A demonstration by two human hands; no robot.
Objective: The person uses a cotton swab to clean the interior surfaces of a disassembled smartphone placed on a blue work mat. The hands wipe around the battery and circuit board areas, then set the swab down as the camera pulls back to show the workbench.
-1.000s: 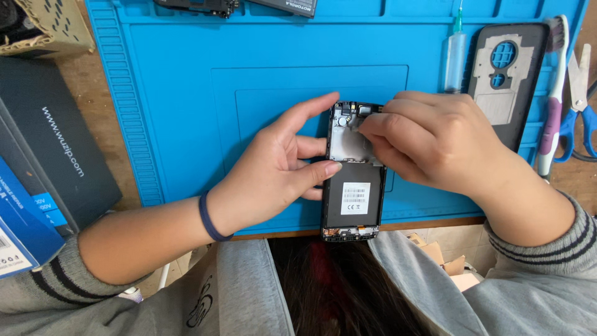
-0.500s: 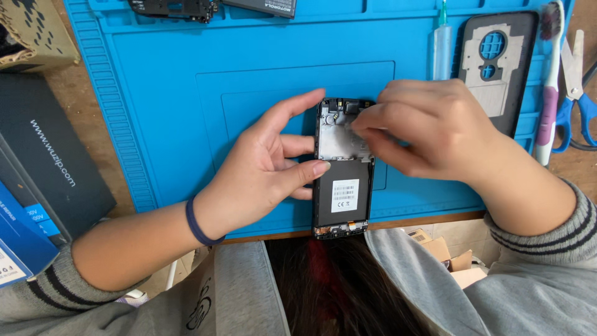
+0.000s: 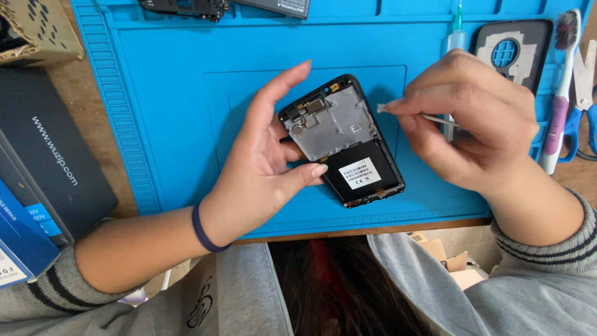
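phone frame [image 3: 341, 140] now tilted in left hand [image 3: 264, 165]; right hand [image 3: 469, 127] pinches thin stick, maybe a swab [image 3: 407, 112].

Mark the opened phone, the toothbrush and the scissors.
opened phone [image 3: 339, 127], head view, on the grey metal plate of its upper half.
toothbrush [image 3: 558, 118], head view, on the pink part of its handle.
scissors [image 3: 583, 68], head view, on the blades.

The mat [image 3: 186, 93] covering the desk [image 3: 93, 124] appeared matt blue rubber, ribbed along its left edge. The desk was worn brown wood. The opened phone [image 3: 341, 140] showed dull grey metal plate, a matt black battery and a white paper label. The box [image 3: 50, 149] at the desk's left edge looked matt dark cardboard. Sleeves [image 3: 547, 274] were grey knitted cloth.
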